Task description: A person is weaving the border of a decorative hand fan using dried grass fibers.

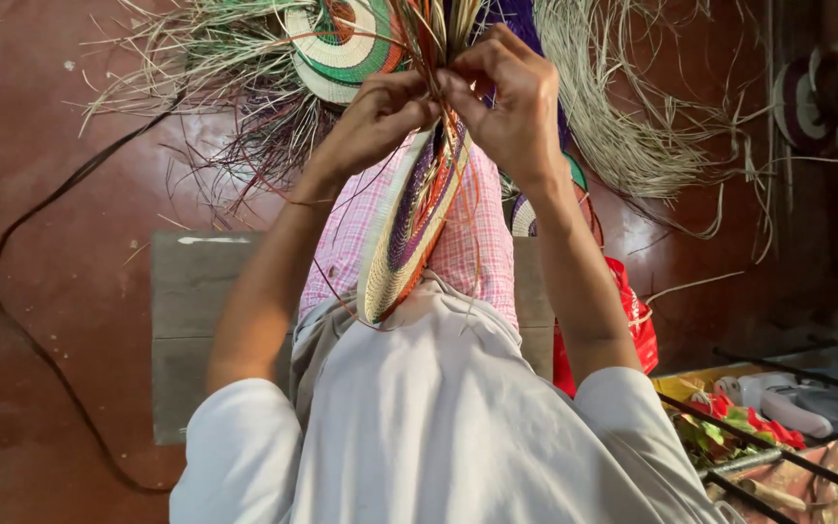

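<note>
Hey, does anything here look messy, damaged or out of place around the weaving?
Nothing looks damaged. Loose straw strands fan out untidily over the red floor, and a dark cord snakes across it. Both hands, left and right, pinch strands at the rim of the striped woven disc, which stands on edge.

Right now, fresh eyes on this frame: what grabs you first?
Both hands, left hand and right hand, meet at top centre, pinching strands at the rim of a striped woven disc standing edge-on over the lap. Behind them a second woven disc lies on the red floor amid loose pale fibres.
</note>
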